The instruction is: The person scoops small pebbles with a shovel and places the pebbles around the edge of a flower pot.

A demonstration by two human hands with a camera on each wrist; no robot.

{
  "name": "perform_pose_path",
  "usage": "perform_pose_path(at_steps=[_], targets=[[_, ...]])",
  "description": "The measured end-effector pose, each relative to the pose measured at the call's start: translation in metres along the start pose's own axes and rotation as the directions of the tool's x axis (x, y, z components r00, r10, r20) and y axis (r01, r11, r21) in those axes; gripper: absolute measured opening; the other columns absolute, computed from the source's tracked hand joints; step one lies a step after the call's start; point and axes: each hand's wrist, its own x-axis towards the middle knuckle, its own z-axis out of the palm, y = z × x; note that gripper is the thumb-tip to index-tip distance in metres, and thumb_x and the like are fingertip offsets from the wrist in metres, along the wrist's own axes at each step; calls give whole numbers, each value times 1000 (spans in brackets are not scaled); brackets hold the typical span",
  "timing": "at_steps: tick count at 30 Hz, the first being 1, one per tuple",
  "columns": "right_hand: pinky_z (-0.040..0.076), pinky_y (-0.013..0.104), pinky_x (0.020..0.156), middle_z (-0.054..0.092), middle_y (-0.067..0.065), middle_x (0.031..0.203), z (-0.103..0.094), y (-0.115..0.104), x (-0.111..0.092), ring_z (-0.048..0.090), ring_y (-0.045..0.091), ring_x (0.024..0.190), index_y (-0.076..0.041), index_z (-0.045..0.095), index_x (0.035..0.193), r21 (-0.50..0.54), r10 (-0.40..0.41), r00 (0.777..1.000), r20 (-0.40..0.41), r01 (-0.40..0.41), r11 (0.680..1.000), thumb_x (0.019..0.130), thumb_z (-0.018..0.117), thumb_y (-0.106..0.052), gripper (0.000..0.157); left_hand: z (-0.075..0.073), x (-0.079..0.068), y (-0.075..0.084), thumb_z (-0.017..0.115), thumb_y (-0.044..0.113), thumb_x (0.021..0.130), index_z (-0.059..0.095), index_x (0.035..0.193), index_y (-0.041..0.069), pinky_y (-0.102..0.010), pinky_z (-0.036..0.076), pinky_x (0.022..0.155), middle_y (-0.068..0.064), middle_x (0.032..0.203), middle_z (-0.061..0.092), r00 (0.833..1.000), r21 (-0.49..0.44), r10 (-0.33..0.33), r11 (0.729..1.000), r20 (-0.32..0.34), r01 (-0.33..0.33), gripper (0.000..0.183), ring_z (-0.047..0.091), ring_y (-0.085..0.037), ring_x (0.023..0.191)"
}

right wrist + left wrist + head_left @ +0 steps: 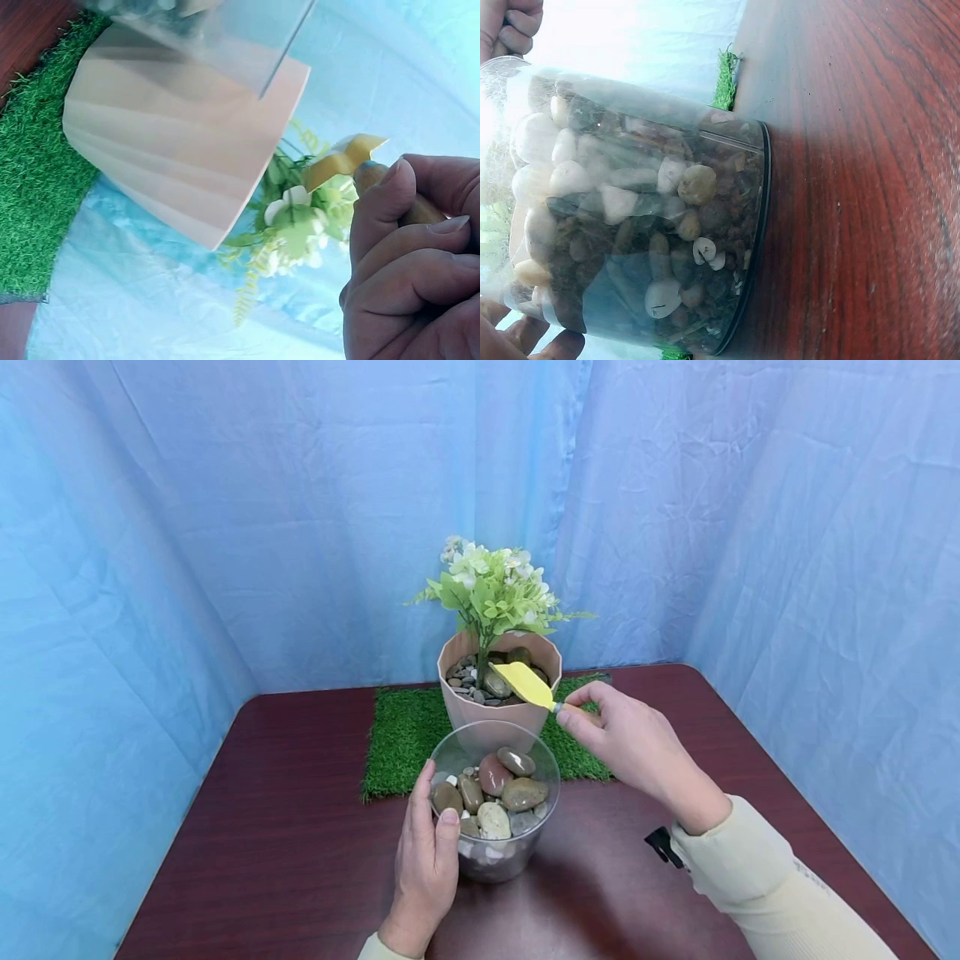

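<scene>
Trowel (528, 687), one, in right hand (636, 739); left hand (426, 860) holds one bucket (497, 867).

From up high the head camera looks forward and down over the worktop (300, 827), the left wrist's, turned sideways, crowds the clear container (626, 281), and the right wrist's, tilted, shares the pot (172, 142) with the head's!
</scene>
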Motion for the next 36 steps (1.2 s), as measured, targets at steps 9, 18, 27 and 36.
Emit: perform_pose_path(at_steps=[9, 18, 27, 36], targets=[[46, 34, 68, 75, -15, 88, -4, -13, -15, 59, 9, 68, -27, 68, 113, -42, -45, 998, 34, 47, 998, 99, 67, -44, 22, 0, 0, 0, 51, 7, 104, 32, 164, 14, -14, 25, 120, -6, 166, 40, 1000, 2, -7, 1000, 2, 7, 64, 42, -24, 150], [48, 34, 70, 73, -22, 83, -6, -22, -24, 61, 3, 73, -30, 69, 104, -87, -74, 994, 85, 81, 993, 98, 67, -42, 13, 1, 0, 1, 51, 7, 104, 32, 164, 14, -14, 25, 120, -6, 166, 40, 1000, 2, -5, 1000, 0, 5, 64, 42, -24, 150], [46, 32, 66, 63, -19, 71, -8, -26, -30, 54, 6, 65, -28, 71, 102, -139, -118, 987, 112, 133, 981, 99, 67, -39, 12, 1, 0, 0, 51, 6, 104, 32, 164, 13, -14, 25, 120, -6, 166, 40, 1000, 0, -4, 1000, -1, 4, 64, 42, -25, 149], [49, 32, 66, 59, -19, 70, -10, -31, -33, 51, 2, 64, -29, 74, 95, -213, -196, 973, 118, 218, 953, 98, 68, -35, 9, 1, 0, 0, 52, 5, 103, 33, 164, 12, -15, 24, 121, -7, 166, 40, 1000, -9, -7, 1000, -3, 7, 64, 42, -26, 150]])
